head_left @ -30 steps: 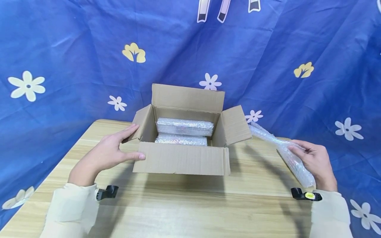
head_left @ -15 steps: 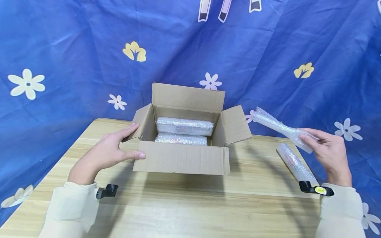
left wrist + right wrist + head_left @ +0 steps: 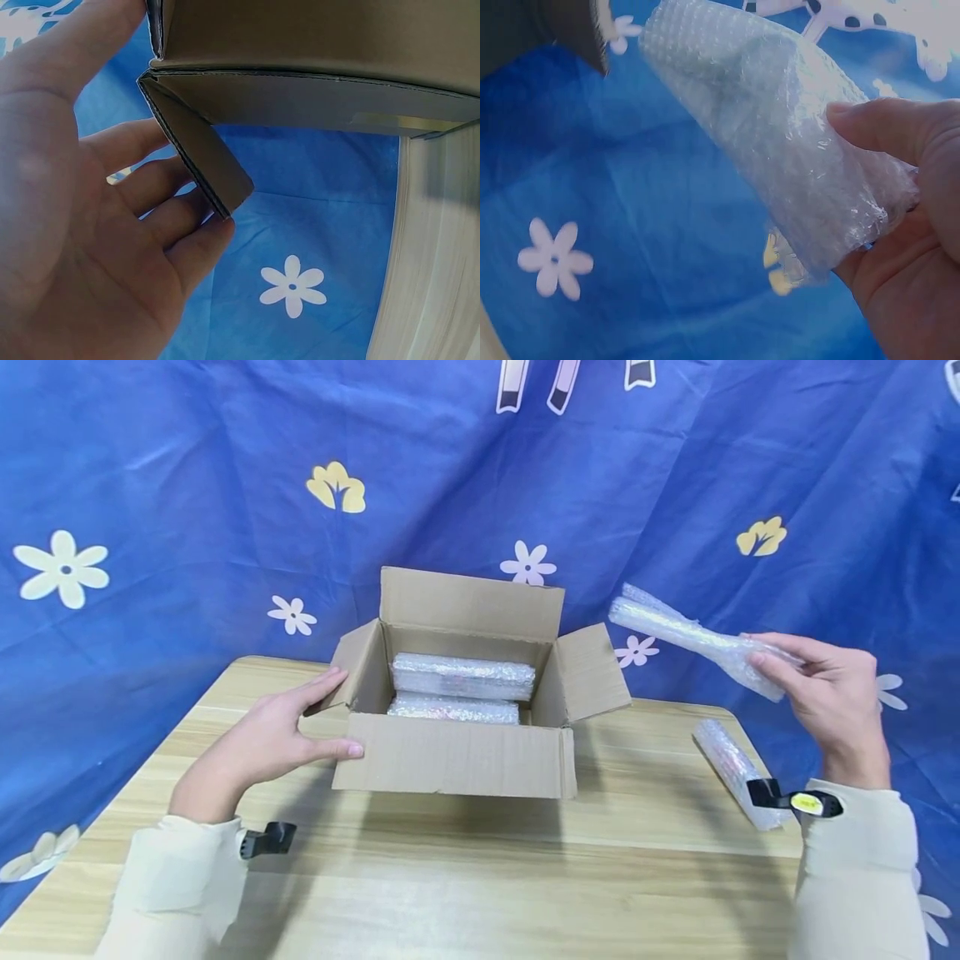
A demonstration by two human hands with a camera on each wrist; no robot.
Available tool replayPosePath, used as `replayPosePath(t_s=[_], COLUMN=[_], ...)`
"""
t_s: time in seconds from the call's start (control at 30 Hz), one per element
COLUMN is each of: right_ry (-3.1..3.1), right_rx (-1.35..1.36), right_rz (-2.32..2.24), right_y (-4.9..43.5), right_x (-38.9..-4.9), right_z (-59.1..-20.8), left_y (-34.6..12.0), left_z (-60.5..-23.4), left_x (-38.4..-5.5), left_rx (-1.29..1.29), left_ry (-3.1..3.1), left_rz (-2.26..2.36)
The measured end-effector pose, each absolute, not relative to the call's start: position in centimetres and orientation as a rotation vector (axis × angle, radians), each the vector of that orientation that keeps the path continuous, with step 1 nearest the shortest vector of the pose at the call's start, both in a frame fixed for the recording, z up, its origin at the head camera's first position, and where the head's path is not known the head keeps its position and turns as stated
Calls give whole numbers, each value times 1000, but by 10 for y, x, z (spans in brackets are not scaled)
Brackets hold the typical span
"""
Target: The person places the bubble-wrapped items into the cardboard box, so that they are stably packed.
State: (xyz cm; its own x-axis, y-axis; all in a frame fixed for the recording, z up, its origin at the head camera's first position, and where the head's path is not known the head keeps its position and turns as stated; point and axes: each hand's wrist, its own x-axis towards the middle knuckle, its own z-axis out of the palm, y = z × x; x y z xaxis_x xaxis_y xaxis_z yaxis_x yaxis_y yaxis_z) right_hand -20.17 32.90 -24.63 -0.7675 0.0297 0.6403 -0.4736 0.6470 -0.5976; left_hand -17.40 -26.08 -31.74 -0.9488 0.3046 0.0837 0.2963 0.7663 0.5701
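An open cardboard box (image 3: 453,756) sits on the table, its flaps spread outward. My left hand (image 3: 262,743) grips its left side, thumb on the front flap and fingers behind the left flap (image 3: 196,150). Two bubble-wrapped bundles (image 3: 463,678) lie inside, one behind the other. Up to the right of the box, my right hand (image 3: 832,693) pinches a bunched piece of bubble wrap (image 3: 693,639) by one end. In the right wrist view, the thumb presses on top of the clear bubble wrap (image 3: 757,112) and the fingers are below it.
Another bubble-wrapped roll (image 3: 731,768) lies near the right edge of the wooden table (image 3: 450,893), partly hidden by the right wrist camera (image 3: 795,800). A blue cloth (image 3: 225,527) with flower prints hangs behind.
My right hand has lifted the bubble wrap up and away from the roll on the table, which stays there. The left hand and the box have not moved.
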Motion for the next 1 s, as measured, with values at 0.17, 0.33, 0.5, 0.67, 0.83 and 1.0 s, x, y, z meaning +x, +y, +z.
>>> replayPosePath(t_s=[0.17, 0.33, 0.5, 0.67, 0.83, 1.0], right_ry=[-2200, -2195, -2224, -2266, -2309, -2368], right_rx=[461, 546, 640, 734, 831, 923], right_rz=[1091, 1145, 1173, 1157, 1192, 1279], right_y=[308, 288, 267, 245, 222, 203], right_x=[-211, -219, -228, -236, -243, -255], right_z=[-231, -219, -209, -203, -202, -203], left_y=[-261, -261, -261, -261, -261, -261], left_z=[-317, -317, -317, -317, -318, -318], left_x=[-175, -175, -174, -174, -174, -175], left_rx=[497, 492, 489, 492, 498, 500], left_ry=[2941, 2940, 2942, 2943, 2945, 2942], left_rz=[953, 950, 945, 954, 960, 956])
